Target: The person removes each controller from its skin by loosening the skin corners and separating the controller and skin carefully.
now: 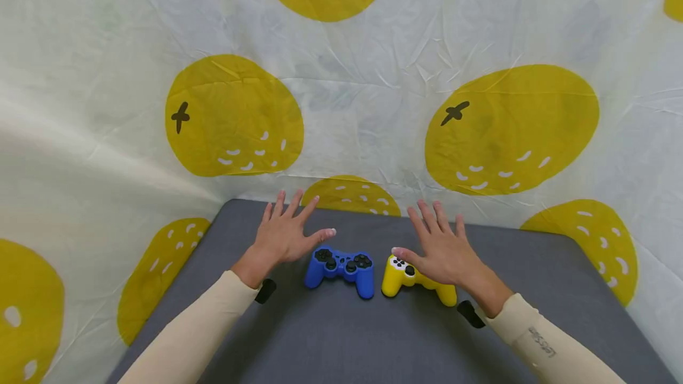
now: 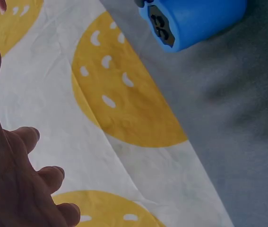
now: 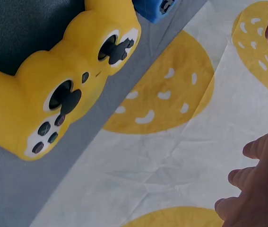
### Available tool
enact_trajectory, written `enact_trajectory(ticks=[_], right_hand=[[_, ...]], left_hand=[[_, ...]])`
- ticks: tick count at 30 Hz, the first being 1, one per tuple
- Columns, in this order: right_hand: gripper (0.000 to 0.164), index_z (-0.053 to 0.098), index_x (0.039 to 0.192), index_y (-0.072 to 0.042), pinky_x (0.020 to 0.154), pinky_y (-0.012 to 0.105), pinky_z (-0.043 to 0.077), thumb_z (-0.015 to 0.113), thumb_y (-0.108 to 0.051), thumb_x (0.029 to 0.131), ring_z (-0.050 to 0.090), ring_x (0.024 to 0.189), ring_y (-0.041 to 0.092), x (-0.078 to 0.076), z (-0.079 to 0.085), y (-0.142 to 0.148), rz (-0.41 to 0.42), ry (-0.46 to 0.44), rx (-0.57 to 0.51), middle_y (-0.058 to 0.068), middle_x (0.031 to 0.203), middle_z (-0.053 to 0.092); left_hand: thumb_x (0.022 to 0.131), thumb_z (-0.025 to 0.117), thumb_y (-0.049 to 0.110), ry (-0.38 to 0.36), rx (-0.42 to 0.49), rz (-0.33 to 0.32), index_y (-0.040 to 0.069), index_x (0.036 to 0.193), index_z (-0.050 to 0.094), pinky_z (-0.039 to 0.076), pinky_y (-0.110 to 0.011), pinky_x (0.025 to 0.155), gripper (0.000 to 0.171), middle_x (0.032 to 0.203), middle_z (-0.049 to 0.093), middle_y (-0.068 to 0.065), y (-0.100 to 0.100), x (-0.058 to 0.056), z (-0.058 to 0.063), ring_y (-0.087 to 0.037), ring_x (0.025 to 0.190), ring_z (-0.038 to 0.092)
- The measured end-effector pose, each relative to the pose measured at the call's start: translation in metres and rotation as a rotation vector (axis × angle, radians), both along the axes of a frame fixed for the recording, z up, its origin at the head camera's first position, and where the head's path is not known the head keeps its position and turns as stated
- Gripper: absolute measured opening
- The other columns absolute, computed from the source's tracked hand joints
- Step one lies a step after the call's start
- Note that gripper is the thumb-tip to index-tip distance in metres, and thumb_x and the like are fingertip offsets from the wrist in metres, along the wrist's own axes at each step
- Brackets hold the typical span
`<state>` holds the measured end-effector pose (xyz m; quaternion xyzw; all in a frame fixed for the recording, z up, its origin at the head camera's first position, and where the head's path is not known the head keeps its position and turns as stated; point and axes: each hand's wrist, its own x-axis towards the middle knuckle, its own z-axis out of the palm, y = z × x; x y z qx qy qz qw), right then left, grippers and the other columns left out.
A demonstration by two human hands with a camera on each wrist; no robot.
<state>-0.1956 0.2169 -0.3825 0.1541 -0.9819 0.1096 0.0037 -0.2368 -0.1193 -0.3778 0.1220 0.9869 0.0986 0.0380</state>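
Note:
A blue game controller (image 1: 341, 266) with black buttons and sticks lies on the grey table, left of a yellow game controller (image 1: 395, 280) with white button panels. My left hand (image 1: 283, 236) hovers with spread fingers just left of the blue controller and holds nothing. Above the yellow controller my right hand (image 1: 445, 250) is spread out too, hiding part of it in the head view. In the right wrist view the yellow controller (image 3: 89, 75) shows nearly whole, apart from the fingers. Only one end of the blue controller (image 2: 200, 21) appears in the left wrist view.
The grey tabletop (image 1: 341, 336) runs back to a white cloth (image 1: 363, 129) printed with large yellow fruit shapes. This cloth hangs behind the table and along its left and right sides. Dark pieces (image 1: 265, 291) of the wrist gear sit beneath both wrists.

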Motion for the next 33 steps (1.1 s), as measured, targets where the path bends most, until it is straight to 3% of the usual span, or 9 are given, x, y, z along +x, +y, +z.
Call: enact_trajectory(ticks=[16,33], right_hand=[[0.099,0.018,0.167,-0.009,0.121,0.079,-0.004,0.050,-0.071,0.098,0.001,0.161,0.049,-0.003,-0.011,-0.015,0.032,0.018,-0.024,0.017,0.176,0.005],[0.100,0.017,0.167,-0.008,0.124,0.076,0.003,0.049,-0.073,0.098,0.002,0.163,0.045,-0.008,-0.019,-0.033,0.065,-0.001,-0.010,0.017,0.176,0.005]], left_hand=[[0.094,0.036,0.084,0.038,-0.035,-0.021,0.035,0.168,0.013,-0.002,-0.066,0.130,0.091,0.178,-0.003,-0.003,0.000,0.002,-0.011,-0.041,0.164,-0.005],[0.095,0.040,0.083,0.044,-0.011,-0.039,0.033,0.168,0.016,0.000,-0.066,0.130,0.092,0.178,0.000,-0.004,-0.003,0.003,-0.016,-0.040,0.164,-0.004]])
